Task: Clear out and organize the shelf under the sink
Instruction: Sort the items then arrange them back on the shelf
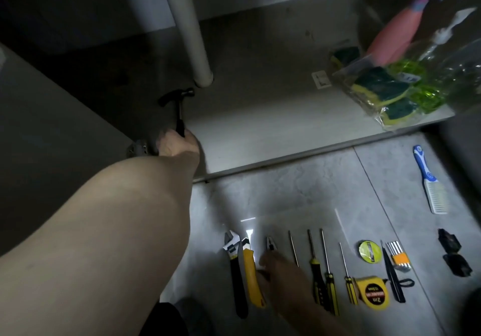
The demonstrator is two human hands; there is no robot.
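Left hand (177,144) grip closed on small black claw hammer (179,109), on the grey under-sink shelf (260,117) beside white drain pipe (190,39), likely for placement. Right hand (281,270) rests over pliers (270,244) in the floor tool row; its grip unclear, blurred.

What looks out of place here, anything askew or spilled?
No spill or damage shows. The bag of sponges overhangs the shelf's front edge at the right. A comb lies on the floor apart from the neat tool row, the one non-tool there. The left hand grips the hammer inside the shelf.
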